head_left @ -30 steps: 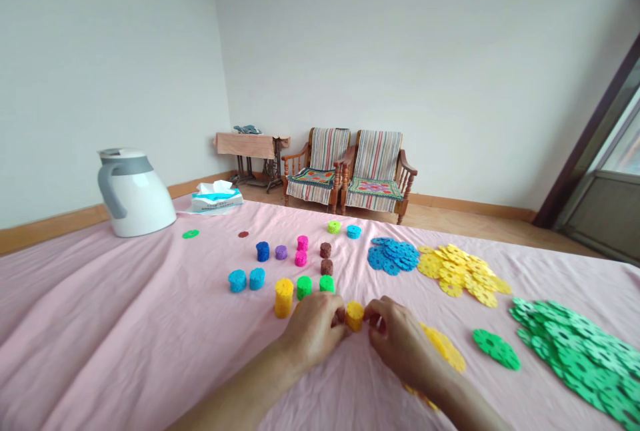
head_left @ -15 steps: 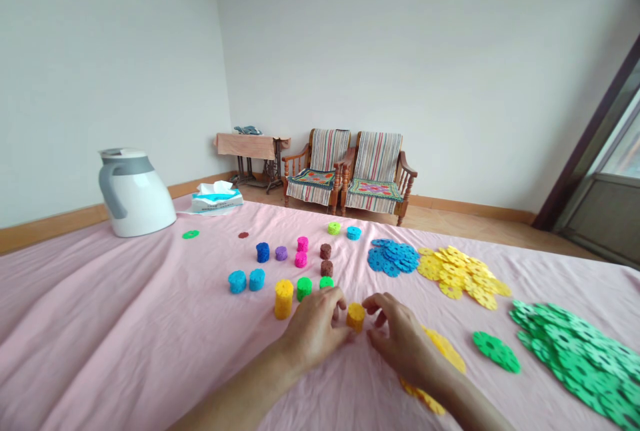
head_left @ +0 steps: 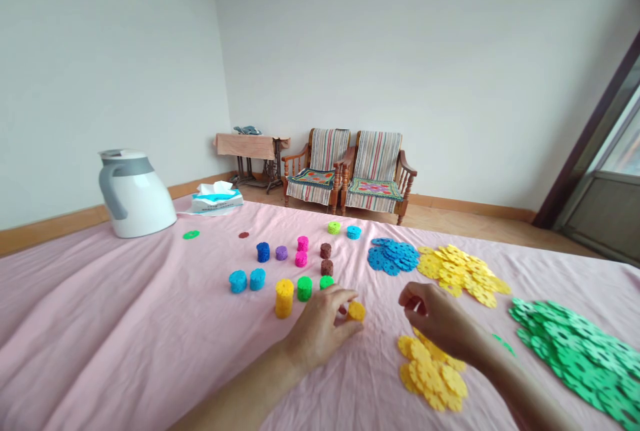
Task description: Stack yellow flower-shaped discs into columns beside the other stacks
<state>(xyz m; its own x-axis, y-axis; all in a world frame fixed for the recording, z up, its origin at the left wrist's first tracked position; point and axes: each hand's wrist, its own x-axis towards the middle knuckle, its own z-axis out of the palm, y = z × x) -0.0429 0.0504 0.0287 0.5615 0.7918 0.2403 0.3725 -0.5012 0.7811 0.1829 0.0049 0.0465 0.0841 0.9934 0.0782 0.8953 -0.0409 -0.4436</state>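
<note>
My left hand (head_left: 323, 324) is curled around a short stack of yellow discs (head_left: 357, 312), with the index finger behind it and the thumb along its near side. Over the near pile of loose yellow flower-edged discs (head_left: 435, 374) hangs my right hand (head_left: 440, 318). Its fingers are loosely bent, with a gap at the thumb and nothing visible between them. Left of my left hand stand a taller yellow stack (head_left: 284, 299) and a green stack (head_left: 305, 289). A second green stack (head_left: 327, 282) is partly hidden behind my left fingers.
Further back are light blue stacks (head_left: 238, 282), pink stacks (head_left: 301, 258), brown stacks (head_left: 327, 267) and a dark blue stack (head_left: 263, 252). Loose piles lie right: blue (head_left: 393, 257), yellow (head_left: 463, 272), green (head_left: 575, 351). A white jug (head_left: 143, 201) and tissue box (head_left: 217, 200) stand back left.
My right hand has moved right, away from the short yellow stack, to above the loose yellow discs. My left hand stays at the stack, its fingers now further around it.
</note>
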